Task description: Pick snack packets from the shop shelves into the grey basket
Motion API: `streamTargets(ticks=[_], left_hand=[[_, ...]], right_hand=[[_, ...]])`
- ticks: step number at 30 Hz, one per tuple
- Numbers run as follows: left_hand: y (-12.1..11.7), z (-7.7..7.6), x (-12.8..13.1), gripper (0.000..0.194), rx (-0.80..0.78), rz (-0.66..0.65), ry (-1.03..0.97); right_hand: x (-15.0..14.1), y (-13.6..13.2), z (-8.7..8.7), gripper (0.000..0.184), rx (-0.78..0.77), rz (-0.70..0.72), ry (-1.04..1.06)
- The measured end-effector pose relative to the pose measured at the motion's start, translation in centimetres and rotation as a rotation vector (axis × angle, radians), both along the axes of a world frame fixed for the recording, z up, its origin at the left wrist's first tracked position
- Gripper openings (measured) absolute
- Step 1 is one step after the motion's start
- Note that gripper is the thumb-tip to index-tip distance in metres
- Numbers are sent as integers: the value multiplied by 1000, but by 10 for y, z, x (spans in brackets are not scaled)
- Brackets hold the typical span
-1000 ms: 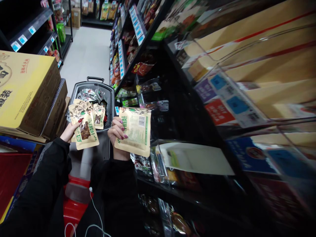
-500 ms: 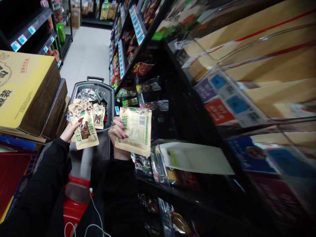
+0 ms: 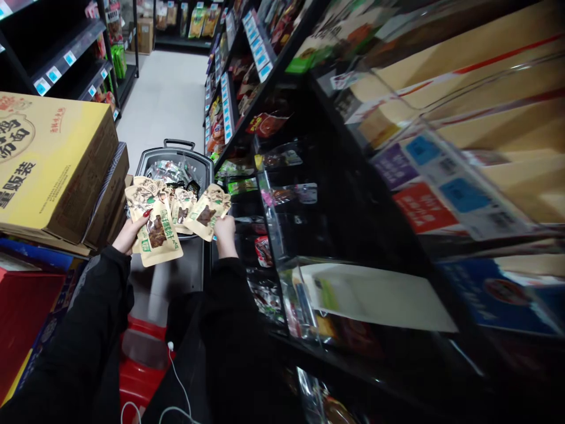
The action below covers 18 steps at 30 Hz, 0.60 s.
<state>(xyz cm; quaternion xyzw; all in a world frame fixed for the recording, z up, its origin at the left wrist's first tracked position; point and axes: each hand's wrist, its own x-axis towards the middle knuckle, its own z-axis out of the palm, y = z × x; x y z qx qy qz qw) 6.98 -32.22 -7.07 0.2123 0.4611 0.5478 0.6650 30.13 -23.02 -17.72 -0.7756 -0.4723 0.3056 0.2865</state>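
My left hand (image 3: 131, 231) is closed round several cream-coloured snack pouches (image 3: 158, 238), fanned out with their windowed fronts up and brown pieces showing through. In my right hand (image 3: 226, 229) is one more pouch of the same kind (image 3: 205, 213), gripped at its right edge, its front and window facing me. Another such pouch (image 3: 182, 211) shows between the two. Behind the pouches stands a dark grey basket (image 3: 207, 168) holding clear-wrapped small packs (image 3: 172, 171); its near part is hidden by the pouches.
Yellow and brown cartons (image 3: 57, 165) are stacked at my left. On the right, a dark shelf rack (image 3: 304, 235) holds packaged food behind clear dividers, with price labels (image 3: 424, 147) close to me. A red stool (image 3: 141, 365) is below me. The pale aisle floor (image 3: 168, 88) runs ahead.
My right hand has turned its pouch from the printed back to the windowed front and brought it beside the left hand's pouches. The left hand keeps its hold.
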Motion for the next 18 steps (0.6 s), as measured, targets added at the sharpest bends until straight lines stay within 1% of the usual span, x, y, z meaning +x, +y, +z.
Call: streamTargets(ticks=[2, 4, 8, 12, 15, 18], left_hand=[[0, 0, -1, 59, 2, 6, -4], [0, -2, -2, 60, -4, 7, -1], [0, -5, -6, 59, -27, 18, 1], [1, -6, -7, 60, -8, 30, -1], [2, -5, -7, 61, -1, 36, -3], [2, -4, -6, 60, -7, 36, -10]], right_hand=[[-10, 7, -9, 22, -72, 9, -20], [-20, 14, -17, 23, -113, 51, -31], [-33, 26, -26, 26, -118, 147, -39], [-41, 35, -33, 30, -113, 183, -20], [-43, 37, -35, 34, -98, 182, 3], [-39, 38, -27, 35, -44, 139, 6]])
